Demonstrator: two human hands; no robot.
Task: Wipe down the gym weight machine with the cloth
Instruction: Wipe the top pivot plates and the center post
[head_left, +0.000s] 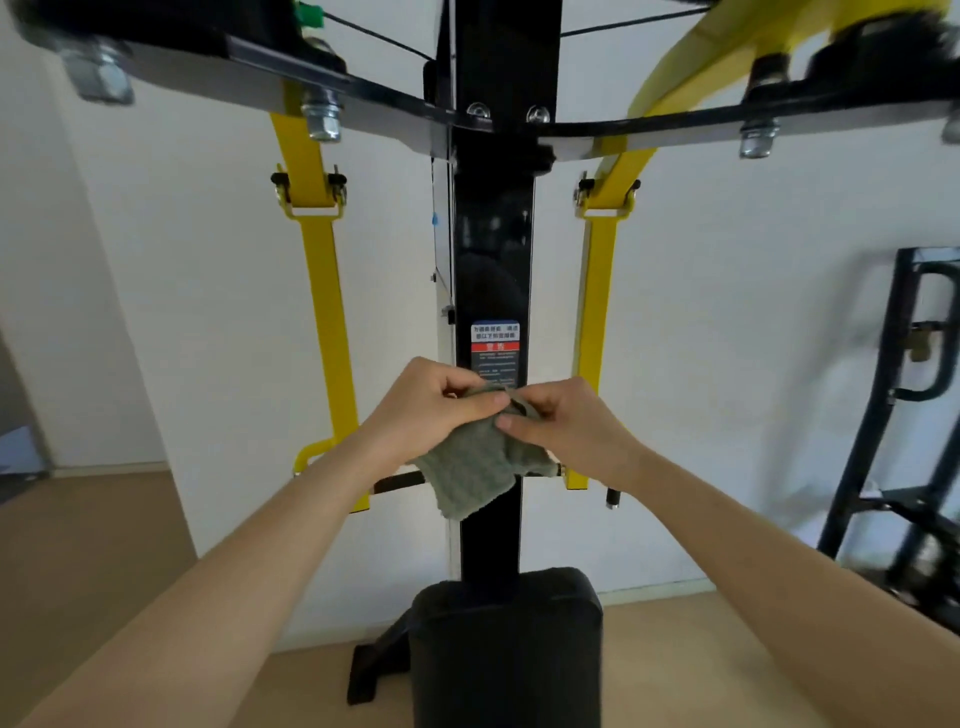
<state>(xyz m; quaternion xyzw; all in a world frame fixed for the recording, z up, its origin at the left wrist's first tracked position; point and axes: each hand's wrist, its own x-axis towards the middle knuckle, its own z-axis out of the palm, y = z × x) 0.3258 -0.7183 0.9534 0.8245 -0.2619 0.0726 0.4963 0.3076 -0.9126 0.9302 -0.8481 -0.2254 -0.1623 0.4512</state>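
Note:
The weight machine's black upright column (493, 249) rises in the centre, with a warning sticker (495, 345) on it and yellow arms (324, 291) on both sides. A grey-green cloth (475, 467) hangs in front of the column, just below the sticker. My left hand (431, 402) pinches the cloth's top edge from the left. My right hand (571, 421) pinches the same edge from the right. Both hands are held together at the cloth's upper part, and its lower half dangles free.
The machine's black padded seat (506, 644) is directly below my arms. A black crossbar with bolts (322, 117) spans overhead. A black metal rack (904, 415) stands at the right. White walls are behind, and wooden floor (104, 545) lies on the left.

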